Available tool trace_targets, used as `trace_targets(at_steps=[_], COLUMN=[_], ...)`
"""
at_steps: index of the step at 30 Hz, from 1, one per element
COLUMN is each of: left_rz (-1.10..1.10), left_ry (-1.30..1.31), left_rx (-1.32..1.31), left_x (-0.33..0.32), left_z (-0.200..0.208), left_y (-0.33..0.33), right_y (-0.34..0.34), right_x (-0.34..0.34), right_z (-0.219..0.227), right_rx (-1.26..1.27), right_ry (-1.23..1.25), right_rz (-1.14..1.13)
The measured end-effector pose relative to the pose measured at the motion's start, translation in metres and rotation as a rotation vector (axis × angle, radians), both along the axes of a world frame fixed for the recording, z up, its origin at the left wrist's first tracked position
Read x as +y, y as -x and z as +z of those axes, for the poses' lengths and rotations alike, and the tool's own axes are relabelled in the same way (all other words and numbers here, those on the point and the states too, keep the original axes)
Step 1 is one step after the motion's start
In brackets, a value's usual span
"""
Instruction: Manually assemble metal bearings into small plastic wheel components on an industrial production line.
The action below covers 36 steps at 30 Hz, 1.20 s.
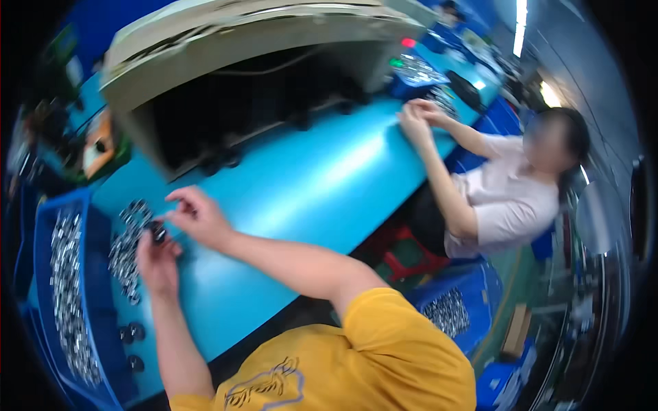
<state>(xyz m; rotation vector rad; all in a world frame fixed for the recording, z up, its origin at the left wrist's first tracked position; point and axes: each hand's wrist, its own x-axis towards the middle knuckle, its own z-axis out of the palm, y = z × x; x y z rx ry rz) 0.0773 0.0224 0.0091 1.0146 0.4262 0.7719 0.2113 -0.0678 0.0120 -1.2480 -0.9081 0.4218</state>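
My left hand (pixel 157 266) holds a small black, shiny, rounded part (pixel 158 235) between thumb and fingers, just above the blue tabletop. Close by on its right, my right hand (pixel 199 218) has its fingers curled together, thumb side toward the black part. Whatever is in those fingers, if anything, is too small and blurred to name. Beside my left hand lies a loose heap of small shiny metal pieces (pixel 125 257). Several small black round parts (pixel 131 333) rest on the table near my left forearm.
A long blue bin (pixel 103 301) of metal pieces stands at the left. A large pale hood-like housing (pixel 130 103) with a dark opening spans the table's far side. At the right, a co-worker (pixel 507 178) works with both hands over the table. A red stool (pixel 411 257) stands below.
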Motion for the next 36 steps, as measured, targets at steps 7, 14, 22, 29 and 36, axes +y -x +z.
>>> trace_targets(at_steps=[7,14,22,29,36], left_rz=[0.165,0.328,0.603,0.396,0.164], left_ry=[-0.927,-1.293,-1.282,-1.356,-1.439], left_rx=[0.405,0.771,0.965,0.607,0.354], left_x=[-0.044,-0.068,-0.098,-0.095,-0.127], left_z=[0.056,0.072,0.048,0.071,0.083], left_y=[0.045,0.159,0.249,0.151,0.023], right_y=[-0.016,-0.017,-0.005,0.004,0.018], right_x=[0.003,-0.019,-0.005,-0.039,-0.137], right_z=[-0.011,0.011,-0.017,0.017,0.067], right_rx=[-0.03,-0.188,0.028,0.134,0.129], right_ry=[-0.003,0.072,0.091,0.227,0.195], right_rz=[-0.059,-0.131,0.031,0.304,0.43])
